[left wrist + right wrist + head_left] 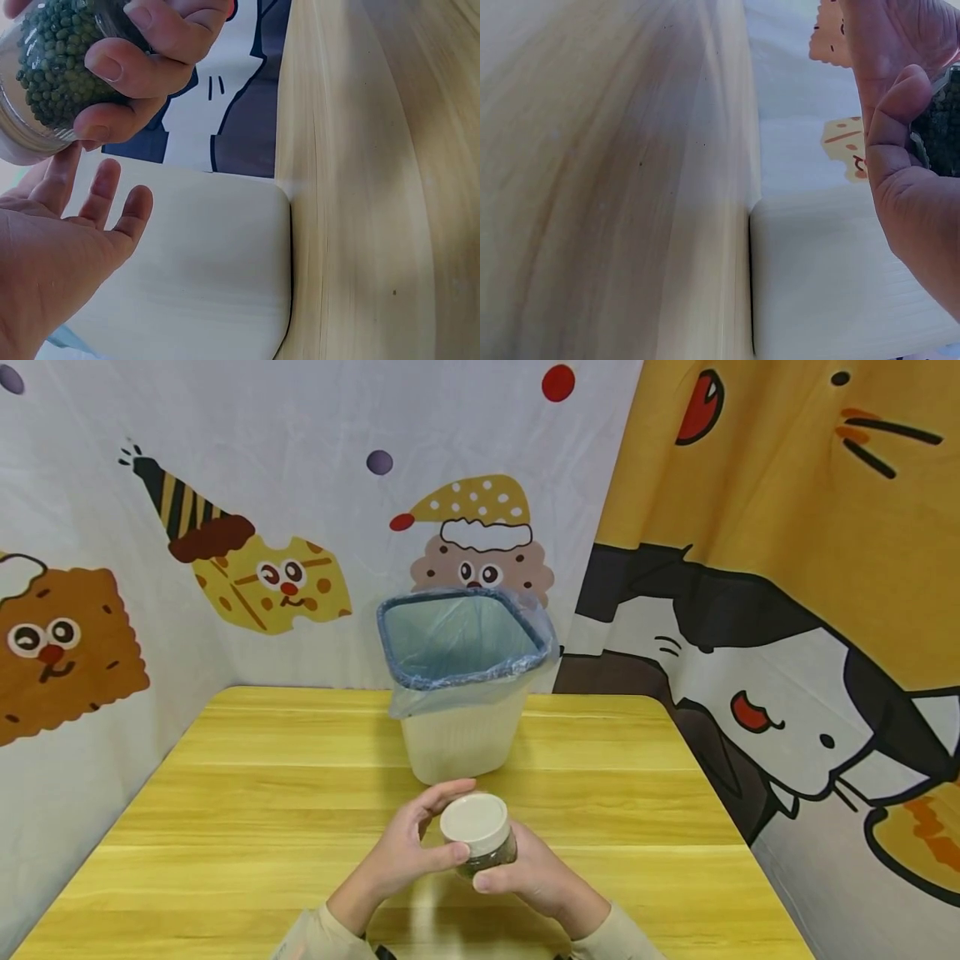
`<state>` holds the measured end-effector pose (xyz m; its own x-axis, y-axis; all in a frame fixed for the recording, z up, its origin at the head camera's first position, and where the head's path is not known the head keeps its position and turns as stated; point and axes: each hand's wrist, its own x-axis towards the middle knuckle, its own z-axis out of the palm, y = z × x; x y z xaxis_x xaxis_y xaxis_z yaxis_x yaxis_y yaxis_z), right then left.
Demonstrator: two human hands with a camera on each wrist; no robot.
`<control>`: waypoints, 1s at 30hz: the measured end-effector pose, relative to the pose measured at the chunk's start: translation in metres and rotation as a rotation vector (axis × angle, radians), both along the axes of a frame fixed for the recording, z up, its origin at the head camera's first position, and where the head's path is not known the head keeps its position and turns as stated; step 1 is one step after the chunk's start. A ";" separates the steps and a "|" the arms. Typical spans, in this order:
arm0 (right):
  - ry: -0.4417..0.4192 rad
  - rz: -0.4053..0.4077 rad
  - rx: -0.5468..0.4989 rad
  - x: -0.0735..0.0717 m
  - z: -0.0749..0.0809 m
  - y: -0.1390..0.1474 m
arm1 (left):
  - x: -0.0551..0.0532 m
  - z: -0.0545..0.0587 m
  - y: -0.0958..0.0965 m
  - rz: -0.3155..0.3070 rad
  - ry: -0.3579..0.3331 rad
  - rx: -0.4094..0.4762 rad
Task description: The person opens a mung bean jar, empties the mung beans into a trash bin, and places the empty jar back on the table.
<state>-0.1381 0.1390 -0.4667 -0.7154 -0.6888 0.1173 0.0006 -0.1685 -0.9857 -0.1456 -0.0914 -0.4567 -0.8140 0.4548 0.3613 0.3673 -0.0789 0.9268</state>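
A small clear jar (492, 858) of green beans (56, 64), which look like mung beans, is held above the table with its pale lid (474, 820) upward. My right hand (542, 875) grips the jar's body, its fingers curled round the glass in the left wrist view. At the lid's rim is my left hand (401, 847), with the thumb against the near side and the index finger round the far side. Its other fingers stand away from the jar. The lid sits on the jar; whether it is loose cannot be seen.
A cream trash bin (465, 739) with a blue liner bag (468, 681) folded over its rim stands just beyond the hands, near the far edge of the wooden table (285, 793). Cartoon-printed curtains (300, 468) hang behind the table and at the right.
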 end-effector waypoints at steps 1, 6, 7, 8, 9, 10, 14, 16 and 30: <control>0.000 -0.013 0.010 0.000 0.000 0.000 | 0.000 0.000 0.000 0.007 -0.004 -0.002; -0.018 -0.128 0.113 0.001 0.001 -0.001 | 0.000 0.001 0.000 0.078 -0.035 -0.041; -0.022 -0.145 0.136 0.001 0.001 -0.001 | 0.000 0.001 0.001 0.092 -0.041 -0.049; -0.023 -0.154 0.151 0.001 0.001 0.000 | 0.000 0.002 0.001 0.104 -0.046 -0.057; -0.021 -0.154 0.158 0.001 0.001 0.000 | 0.000 0.002 0.001 0.113 -0.048 -0.061; -0.019 -0.145 0.160 0.001 0.001 0.001 | 0.000 0.003 0.001 0.120 -0.049 -0.064; -0.021 -0.044 0.100 -0.001 0.003 0.007 | -0.001 0.005 0.000 0.113 -0.048 -0.047; -0.028 0.009 0.068 -0.003 0.004 0.011 | -0.001 0.005 0.000 0.099 -0.053 -0.036; -0.004 -0.201 0.185 -0.003 0.012 0.008 | -0.002 0.010 0.001 0.129 -0.083 -0.073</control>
